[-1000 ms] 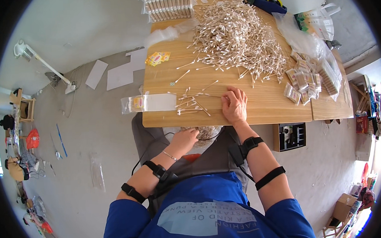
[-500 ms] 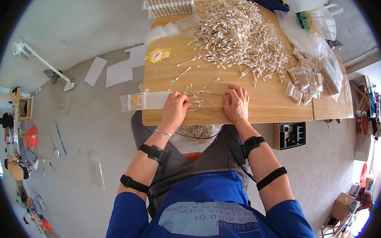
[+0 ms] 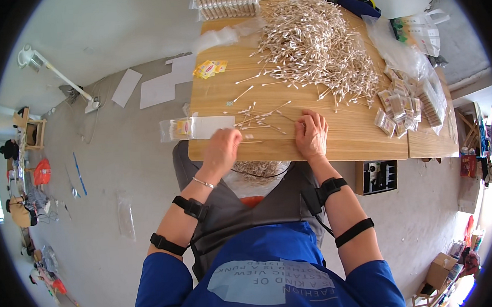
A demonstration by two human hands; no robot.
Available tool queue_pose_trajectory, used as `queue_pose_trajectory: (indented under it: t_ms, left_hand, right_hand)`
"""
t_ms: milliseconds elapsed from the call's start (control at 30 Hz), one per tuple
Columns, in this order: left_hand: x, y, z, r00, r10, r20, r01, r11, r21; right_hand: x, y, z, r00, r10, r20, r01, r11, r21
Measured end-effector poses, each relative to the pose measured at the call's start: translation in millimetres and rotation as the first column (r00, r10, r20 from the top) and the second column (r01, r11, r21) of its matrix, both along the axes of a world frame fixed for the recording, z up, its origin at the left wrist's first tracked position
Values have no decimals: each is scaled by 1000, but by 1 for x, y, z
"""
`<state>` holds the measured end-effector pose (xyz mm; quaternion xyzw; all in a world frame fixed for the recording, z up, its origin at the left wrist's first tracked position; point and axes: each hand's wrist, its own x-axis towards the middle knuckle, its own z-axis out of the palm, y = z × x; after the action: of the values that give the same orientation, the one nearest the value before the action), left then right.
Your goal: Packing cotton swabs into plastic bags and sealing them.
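Observation:
My left hand rests on the front edge of the wooden table. Its curled fingers touch the right end of a flat clear plastic bag, and I cannot tell whether they hold anything. A small loose group of cotton swabs lies just right of it. Beside those swabs, my right hand lies flat on the table with spread fingers and holds nothing. A big heap of cotton swabs covers the far middle of the table.
Small filled packets and clear plastic bags lie at the table's right. Packed bundles sit at the far edge, yellow labels at the left. A pile of swabs rests in my lap. White sheets lie on the floor.
My left hand rose from my lap onto the table among the loose swabs, then drew back a little toward the bag's end. My right hand stayed flat in place.

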<state>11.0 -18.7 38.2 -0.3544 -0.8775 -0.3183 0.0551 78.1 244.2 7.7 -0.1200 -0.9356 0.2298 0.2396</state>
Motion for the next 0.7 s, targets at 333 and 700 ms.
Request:
queue_pose_trajectory:
  t_ms: [333, 700]
  left_hand:
    - [26, 14, -10, 989, -140, -52, 139, 990, -19]
    - [54, 21, -6, 967, -247, 57, 245, 969, 29]
  right_hand:
    - [1, -2, 0, 1000, -8, -5, 8, 1000, 2]
    - [1, 1, 0, 1000, -1, 8, 1, 1000, 2]
